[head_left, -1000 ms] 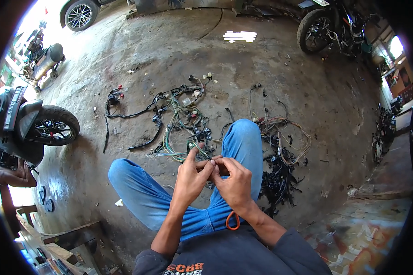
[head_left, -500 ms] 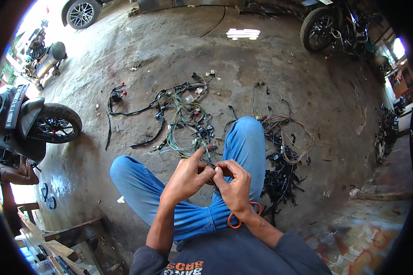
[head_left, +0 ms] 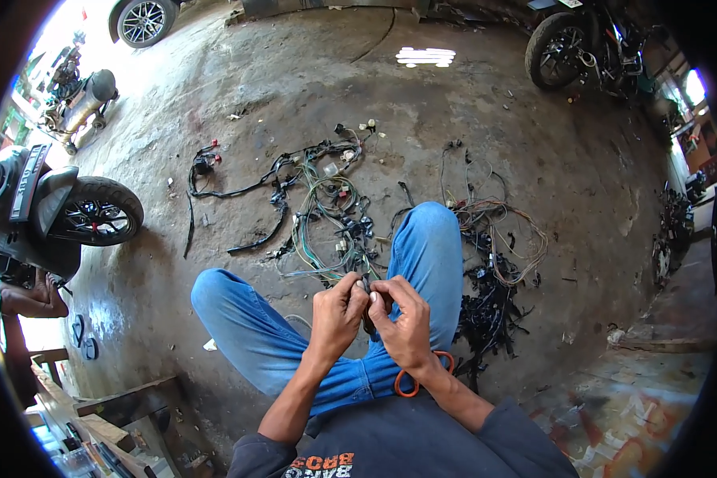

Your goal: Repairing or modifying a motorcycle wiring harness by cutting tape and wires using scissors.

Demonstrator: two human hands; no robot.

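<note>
A wiring harness (head_left: 327, 239) with green, black and pale wires lies on the floor, and its near end runs up between my knees. On that end my left hand (head_left: 336, 312) is closed, thumb and forefinger pinching the dark wires. Close beside it my right hand (head_left: 405, 320) pinches the same bundle, the two sets of fingertips almost meeting. The gripped part is mostly hidden by my fingers. A dark length of the bundle hangs below them over my lap. An orange loop (head_left: 407, 385) shows at my right wrist; whether it is worn or lies on my jeans, I cannot tell.
Right of my knee lie loose brown and pale wires (head_left: 526, 239) and a heap of black wire scraps (head_left: 486, 315). A scooter wheel (head_left: 99, 211) stands at left, a motorcycle (head_left: 570, 52) at far right. A person's arm (head_left: 36, 301), sandals (head_left: 88, 338) and a wooden bench (head_left: 127, 402) are at left.
My left hand has drawn its stretched forefinger back from the wires and curled it into a pinch near my right fingertips. My right hand has barely moved.
</note>
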